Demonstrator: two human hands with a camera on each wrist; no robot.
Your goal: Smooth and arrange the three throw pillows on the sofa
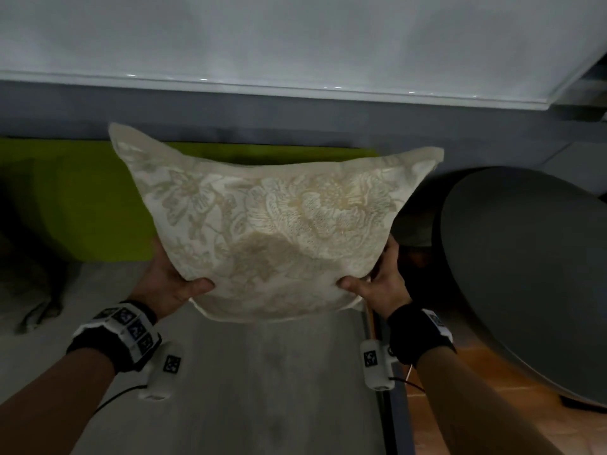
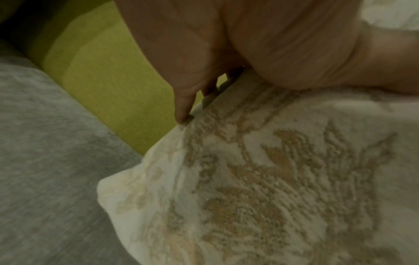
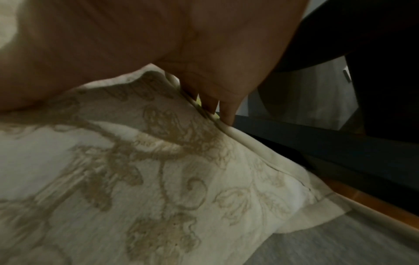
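We hold the cream pillow point(image 1: 272, 231) with left hand point(image 1: 170, 277) and right hand point(image 1: 382, 280) clamped at 7 and 5 o'clock, so its unsupported top may flop over.

Showing cream with a beige floral weave: pillow point(image 1: 272, 224); glowing lime green: back cushion point(image 1: 82, 205); looking grey: sofa seat point(image 1: 262, 389).

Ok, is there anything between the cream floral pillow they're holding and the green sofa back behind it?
Nothing visible. Both the left hand and right hand grip the cream floral pillow by its lower corners, above the grey seat. The green backrest right behind it shows bare, though the pillow hides the stretch directly behind.
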